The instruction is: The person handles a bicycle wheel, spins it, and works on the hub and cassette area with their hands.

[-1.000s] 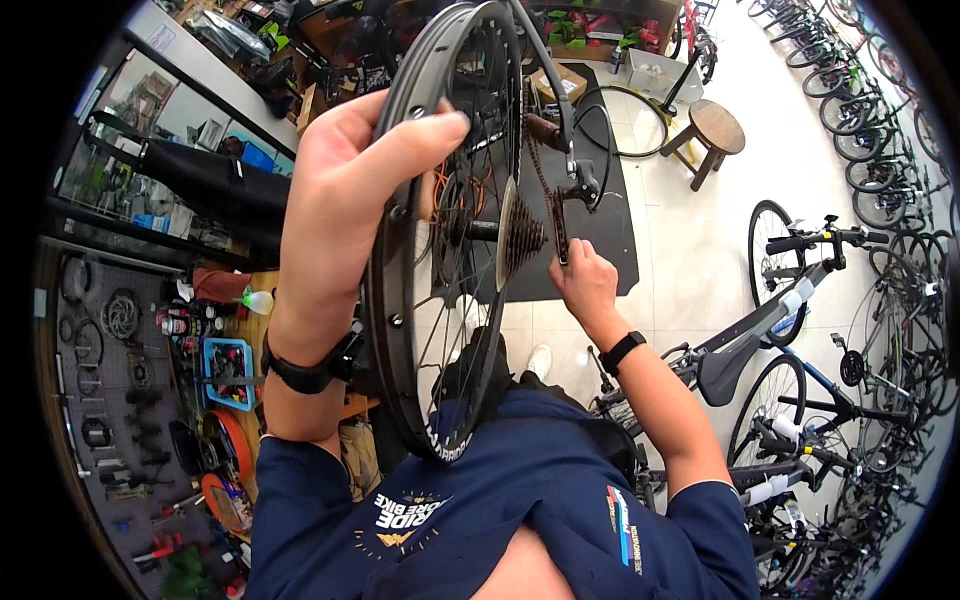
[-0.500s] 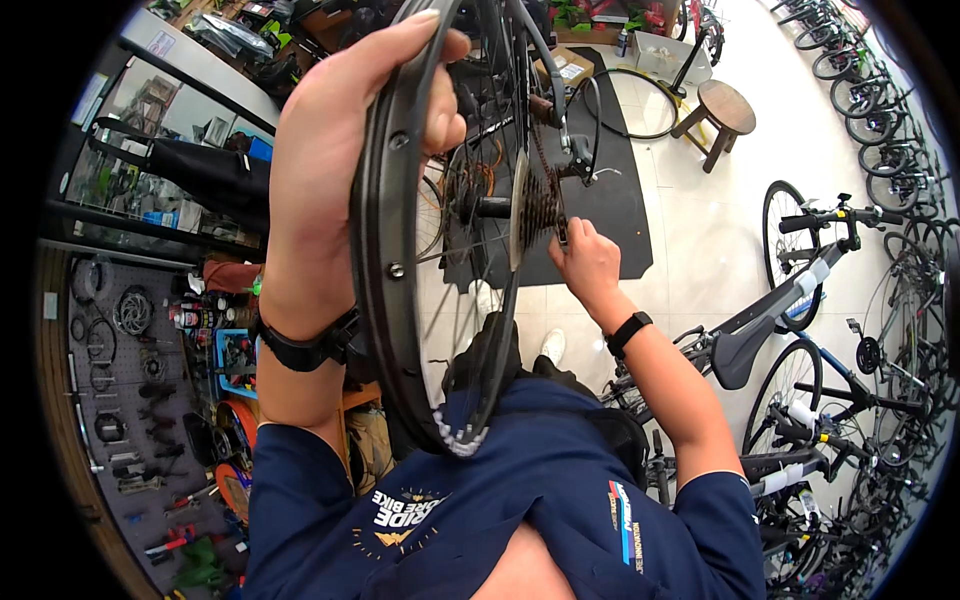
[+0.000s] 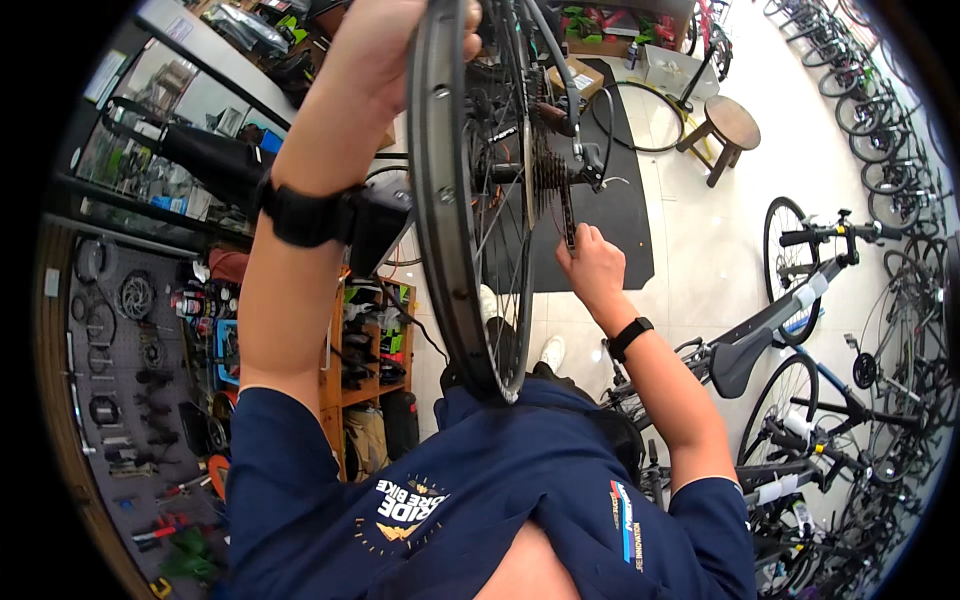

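A bicycle wheel with a bare black rim [image 3: 437,230] and no tire stands upright in front of me, in a bike frame's rear end. My left hand [image 3: 395,60] is closed round its upper rim, partly cut off by the top edge. On the hub sits a cassette [image 3: 548,175], with a derailleur [image 3: 592,165] at its right. A dark chain [image 3: 569,215] runs down from the cassette to my right hand [image 3: 597,268], whose fingers are pinched on it. Those fingertips are partly hidden.
A black mat [image 3: 625,220] lies under the bike. Beyond it stand a wooden stool [image 3: 725,125] and a loose tire [image 3: 645,145]. Bikes, one with a black saddle [image 3: 735,368], crowd the right. A wooden shelf [image 3: 378,390] and a tool pegboard [image 3: 120,400] are at the left.
My left hand has moved up and away along with the rim, and the wheel now stands more upright and farther right. My right hand has shifted slightly down, with more chain showing above it.
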Demonstrator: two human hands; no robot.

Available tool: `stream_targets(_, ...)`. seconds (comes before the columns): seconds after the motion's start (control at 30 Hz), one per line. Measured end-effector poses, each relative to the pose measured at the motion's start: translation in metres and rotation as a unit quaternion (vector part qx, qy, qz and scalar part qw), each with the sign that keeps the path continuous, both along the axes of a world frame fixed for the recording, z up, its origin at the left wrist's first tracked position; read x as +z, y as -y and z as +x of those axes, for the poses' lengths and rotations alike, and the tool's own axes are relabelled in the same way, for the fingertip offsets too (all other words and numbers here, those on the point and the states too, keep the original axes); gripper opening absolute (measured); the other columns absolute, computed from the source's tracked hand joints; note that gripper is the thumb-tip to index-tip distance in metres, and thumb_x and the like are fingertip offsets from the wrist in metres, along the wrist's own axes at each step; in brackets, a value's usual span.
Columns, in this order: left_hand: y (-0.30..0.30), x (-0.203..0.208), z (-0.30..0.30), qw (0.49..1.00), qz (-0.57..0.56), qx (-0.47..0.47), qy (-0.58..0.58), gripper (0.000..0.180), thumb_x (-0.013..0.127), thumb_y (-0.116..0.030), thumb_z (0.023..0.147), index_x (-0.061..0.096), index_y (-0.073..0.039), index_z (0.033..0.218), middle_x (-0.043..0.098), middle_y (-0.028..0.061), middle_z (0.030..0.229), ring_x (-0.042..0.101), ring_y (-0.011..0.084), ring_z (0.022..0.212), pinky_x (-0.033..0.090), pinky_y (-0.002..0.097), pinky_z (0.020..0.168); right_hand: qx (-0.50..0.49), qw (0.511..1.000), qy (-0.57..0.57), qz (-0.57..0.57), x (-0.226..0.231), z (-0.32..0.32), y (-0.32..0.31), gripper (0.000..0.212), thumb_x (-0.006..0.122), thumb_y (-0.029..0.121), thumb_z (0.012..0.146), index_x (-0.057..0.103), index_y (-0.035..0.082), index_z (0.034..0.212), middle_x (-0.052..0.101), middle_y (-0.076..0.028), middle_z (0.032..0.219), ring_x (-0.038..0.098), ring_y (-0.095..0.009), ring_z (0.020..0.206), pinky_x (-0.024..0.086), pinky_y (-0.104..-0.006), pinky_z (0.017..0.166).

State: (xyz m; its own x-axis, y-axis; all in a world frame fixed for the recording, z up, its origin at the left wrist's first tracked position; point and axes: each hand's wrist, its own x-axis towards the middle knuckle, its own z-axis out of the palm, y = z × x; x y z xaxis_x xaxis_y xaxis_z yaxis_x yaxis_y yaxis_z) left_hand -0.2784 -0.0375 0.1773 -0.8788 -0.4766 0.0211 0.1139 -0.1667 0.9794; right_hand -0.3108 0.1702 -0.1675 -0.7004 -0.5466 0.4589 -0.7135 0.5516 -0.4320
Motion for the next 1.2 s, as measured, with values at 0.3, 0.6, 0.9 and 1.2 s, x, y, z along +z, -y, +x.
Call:
stream_targets(0.3,0.037,-0.016,-0.041,0.978,0.048,-0.191,-0.070,0.023,0.058,-0.016,0.101,0.064,-0.001,0.084,0.064,0.0067,0.066,0.063,0.0173,0.053,0.054,0.0297,0.051,-0.003,1.000,-0.002,0.027,0.011,0.002,0.001,0.025,0.069,0.025,0.089,0.054,0.006,0.082,0.062,-0.013,0.076,0.064,-0.035,0.062,0.051,-0.0430,0.054)
stream_targets(0.6,0.047,-0.026,-0.063,0.990,-0.025,-0.125,-0.065,0.023,0.067,-0.019,0.096,0.068,-0.002,0.080,0.060,0.0029,0.063,0.054,0.0135,0.048,0.039,0.0292,0.042,0.044,0.997,-0.027,0.048,-0.009,-0.006,-0.006,0.019,0.065,0.019,0.088,0.053,0.005,0.091,0.062,-0.016,0.083,0.064,-0.042,0.070,0.051,-0.0481,0.060)
stream_targets(0.9,0.052,-0.023,-0.069,0.985,-0.048,-0.166,-0.025,0.027,0.060,-0.020,0.101,0.067,-0.003,0.081,0.060,0.0039,0.063,0.050,0.0144,0.049,0.036,0.0310,0.043,0.081,0.987,0.141,-0.013,0.032,0.003,-0.008,0.026,0.066,0.020,0.093,0.054,-0.001,0.085,0.062,-0.026,0.080,0.063,-0.047,0.075,0.049,-0.0472,0.063)
stream_targets(1.2,0.079,-0.024,-0.009,0.947,-0.246,-0.175,-0.107,0.016,0.057,-0.013,0.100,0.069,-0.002,0.098,0.067,0.0056,0.084,0.060,0.0141,0.070,0.046,0.0280,0.060,-0.005,0.991,0.108,0.075,0.035,0.006,0.003,0.032,0.065,0.030,0.095,0.057,0.001,0.083,0.062,-0.023,0.072,0.061,-0.047,0.069,0.047,-0.0497,0.061)
